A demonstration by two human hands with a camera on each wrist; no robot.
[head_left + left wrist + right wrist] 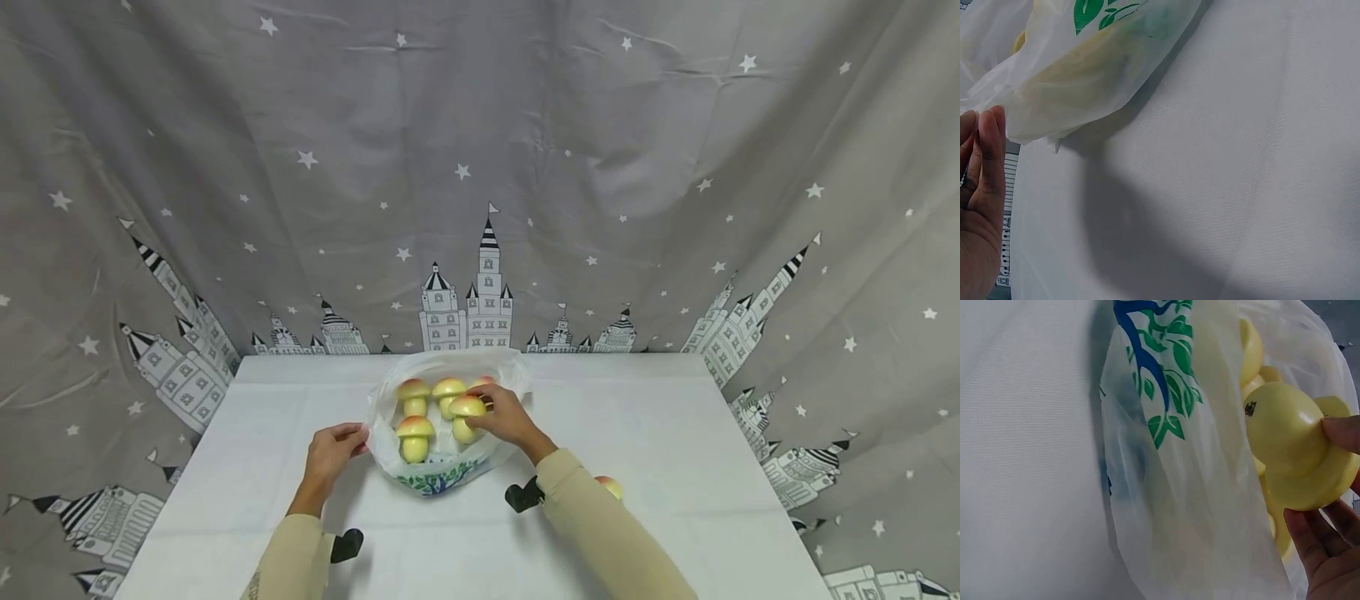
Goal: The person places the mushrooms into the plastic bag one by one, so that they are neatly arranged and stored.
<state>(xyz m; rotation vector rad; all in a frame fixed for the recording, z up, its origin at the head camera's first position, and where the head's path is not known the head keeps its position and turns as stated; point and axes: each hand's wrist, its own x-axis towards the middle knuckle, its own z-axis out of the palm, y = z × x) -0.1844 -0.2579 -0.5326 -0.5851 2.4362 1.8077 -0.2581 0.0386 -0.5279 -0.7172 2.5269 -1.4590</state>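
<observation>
A white translucent plastic bag (384, 446) with a green and blue leaf print (1166, 369) sits with its mouth spread wide. Inside are several yellow mushroom-shaped pieces (414, 442) with reddish tops. My left hand (328, 454) pinches the bag's left edge between thumb and fingers, as the left wrist view also shows. Over the right part of the mouth, my right hand (510, 418) grips one toy mushroom (467, 406) by its cap, thumb and fingers on opposite sides. Its rounded stem (1282, 419) faces the right wrist camera.
Another mushroom (611, 487) lies on the white-covered table (420, 550) at the right, partly hidden by the right sleeve (600, 525). Behind the table hangs a grey curtain (525, 167) with stars and castles. Black mounts (347, 546) are strapped at both wrists.
</observation>
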